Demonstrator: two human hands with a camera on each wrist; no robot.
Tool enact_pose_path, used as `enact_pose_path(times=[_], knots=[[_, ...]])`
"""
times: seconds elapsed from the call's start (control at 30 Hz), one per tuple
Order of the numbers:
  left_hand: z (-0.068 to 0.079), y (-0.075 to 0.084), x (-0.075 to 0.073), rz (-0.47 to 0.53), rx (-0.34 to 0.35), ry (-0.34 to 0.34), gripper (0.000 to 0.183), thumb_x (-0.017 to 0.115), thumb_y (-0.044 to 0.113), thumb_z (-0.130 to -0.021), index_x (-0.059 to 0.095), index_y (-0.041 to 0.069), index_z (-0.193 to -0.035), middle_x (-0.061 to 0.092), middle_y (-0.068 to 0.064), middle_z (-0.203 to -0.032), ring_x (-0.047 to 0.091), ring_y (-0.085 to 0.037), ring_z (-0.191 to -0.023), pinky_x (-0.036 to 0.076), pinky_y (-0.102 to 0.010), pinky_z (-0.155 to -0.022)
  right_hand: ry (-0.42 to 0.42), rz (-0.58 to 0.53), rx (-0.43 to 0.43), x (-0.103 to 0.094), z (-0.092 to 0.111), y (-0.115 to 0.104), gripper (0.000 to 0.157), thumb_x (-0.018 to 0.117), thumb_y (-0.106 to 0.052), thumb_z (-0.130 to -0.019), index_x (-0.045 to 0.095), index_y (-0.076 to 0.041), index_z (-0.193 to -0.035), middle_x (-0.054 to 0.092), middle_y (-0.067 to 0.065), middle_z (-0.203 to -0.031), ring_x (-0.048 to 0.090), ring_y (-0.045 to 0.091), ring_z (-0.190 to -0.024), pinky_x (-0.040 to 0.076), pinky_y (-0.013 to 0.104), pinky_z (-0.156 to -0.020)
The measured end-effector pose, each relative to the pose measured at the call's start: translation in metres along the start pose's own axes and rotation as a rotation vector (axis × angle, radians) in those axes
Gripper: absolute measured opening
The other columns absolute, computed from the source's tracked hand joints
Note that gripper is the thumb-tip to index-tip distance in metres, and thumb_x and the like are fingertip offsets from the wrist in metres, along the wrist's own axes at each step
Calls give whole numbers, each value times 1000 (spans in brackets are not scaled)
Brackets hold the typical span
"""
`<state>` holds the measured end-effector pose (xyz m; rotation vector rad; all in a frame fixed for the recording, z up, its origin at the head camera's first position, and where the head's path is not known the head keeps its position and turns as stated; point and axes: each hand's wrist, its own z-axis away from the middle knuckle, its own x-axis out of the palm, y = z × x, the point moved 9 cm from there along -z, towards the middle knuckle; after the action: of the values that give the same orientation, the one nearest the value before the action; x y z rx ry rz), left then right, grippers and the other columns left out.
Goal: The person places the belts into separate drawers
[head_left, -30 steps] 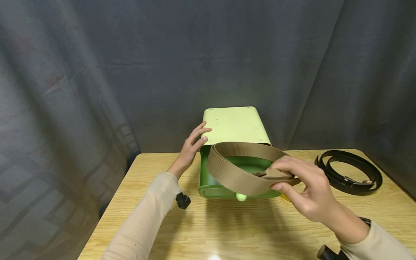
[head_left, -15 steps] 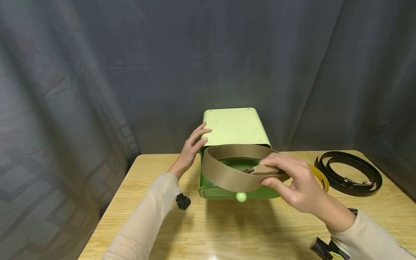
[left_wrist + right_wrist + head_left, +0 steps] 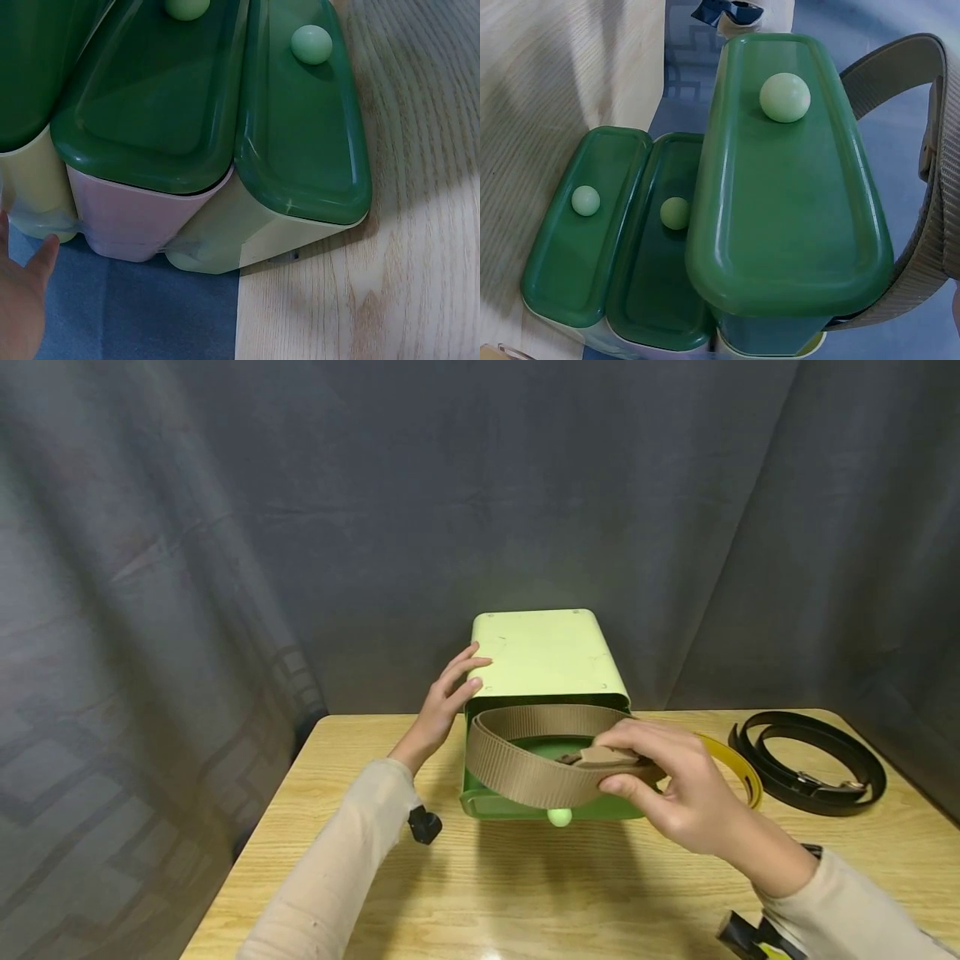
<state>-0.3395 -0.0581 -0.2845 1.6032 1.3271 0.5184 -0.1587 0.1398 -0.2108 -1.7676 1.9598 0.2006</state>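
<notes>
The left hand (image 3: 21, 307) is showing only partly, one fingertip overlapping the cream box (image 3: 41, 191) nearest it (touching or not, that is hard to tell). A pink box (image 3: 124, 217) is sitting just beyond, and a pale box (image 3: 214, 236) farthest from the hand, beside wooden table (image 3: 420, 225). Green fronts (image 3: 150, 105) are covering all three; blue-grey cloth (image 3: 150, 315) is filling the space beside the hand.

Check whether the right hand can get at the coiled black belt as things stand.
Probably not yet: the right hand holds the tan belt at the open green drawer. Once freed, likely yes; the black belt lies on the table to that hand's right, its buckle uncovered.
</notes>
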Motion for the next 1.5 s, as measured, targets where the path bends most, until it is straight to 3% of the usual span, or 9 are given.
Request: enact_pose_path(times=[0.2,0.67,0.87,1.07,1.17,1.4,1.5], knots=[[-7,-25,-4,4,14,6,42,45,11,-103,49,-4,-141,20,-9,-163,12,-25,-150,18,-57,-116,-24,-9,17,5,1,10,35,60,-31,-99,67,3,-105,67,5,-87,57,8,-71,45,22,-64],[-6,-27,-7,-10,50,31,40,48,19,-102,53,2,-138,26,-2,-161,17,-20,-149,17,-58,-116,-116,22,112,8,4,38,35,60,-33,-97,67,-2,-109,67,4,-93,55,8,-73,45,21,-66],[-5,-26,-8,-3,45,30,40,48,18,-102,53,2,-138,25,-2,-161,17,-20,-149,18,-58,-116,-169,8,178,9,5,48,25,72,-17,-91,67,-3,-111,68,4,-95,57,8,-75,47,19,-67],[-6,-27,-8,4,33,27,38,47,11,-103,51,-1,-139,23,-7,-162,15,-23,-149,18,-58,-116,-222,8,245,11,7,58,30,77,0,-82,68,-5,-111,69,1,-94,59,7,-75,49,18,-67],[-5,-25,-7,11,25,19,39,45,8,-103,49,-5,-139,20,-11,-163,13,-27,-150,17,-59,-116,-258,16,295,13,9,64,30,77,1,-82,69,-7,-110,69,-2,-94,60,6,-74,50,19,-66],[2,6,-2,-9,1,6,40,44,6,-101,48,-10,-137,20,-19,-161,15,-30,-149,20,-57,-116,-344,10,398,18,14,74,26,76,0,-84,72,-12,-106,70,-7,-92,61,6,-75,52,24,-64],[2,5,-2,-14,2,9,40,44,7,-101,48,-10,-137,20,-19,-161,14,-31,-149,18,-58,-116,-403,19,437,22,16,78,22,77,-5,-85,72,-12,-106,70,-7,-93,61,5,-77,52,26,-65]])
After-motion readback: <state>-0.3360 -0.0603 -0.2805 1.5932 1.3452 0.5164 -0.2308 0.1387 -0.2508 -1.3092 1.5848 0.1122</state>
